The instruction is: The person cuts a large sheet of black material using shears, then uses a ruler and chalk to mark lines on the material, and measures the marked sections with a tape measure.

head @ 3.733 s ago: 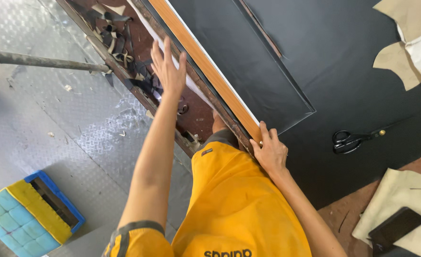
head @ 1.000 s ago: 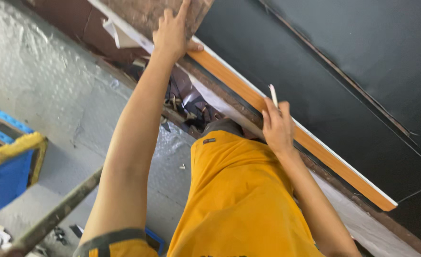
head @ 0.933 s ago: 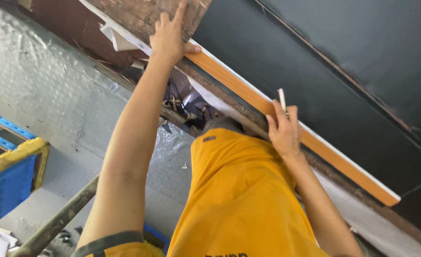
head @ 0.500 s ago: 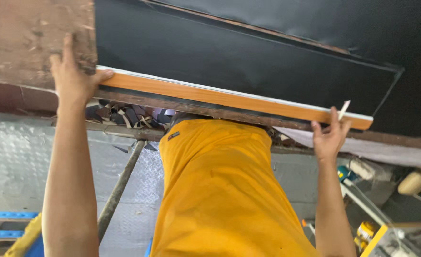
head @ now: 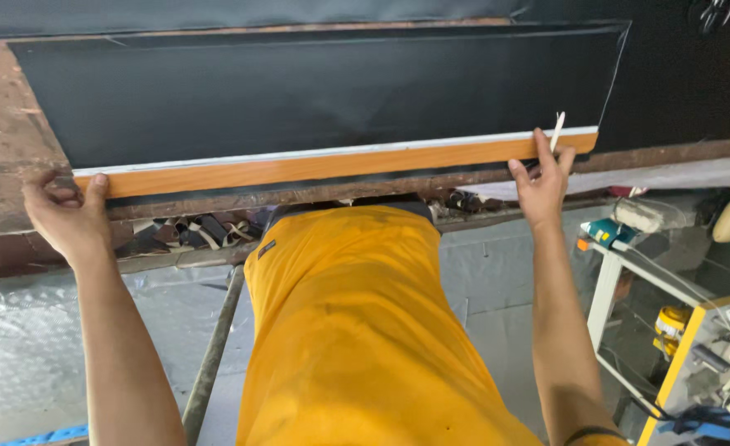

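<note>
The long black-covered panel lies flat across the worn workbench, its orange wood edge facing the person; the left hand, at nine o'clock, curls its fingers round that end; the right hand, at three o'clock, presses spread fingers on the edge and pinches what looks like a pale chalk stick. Uneven pulling could skew the panel; the stick might smear or drop.
</note>
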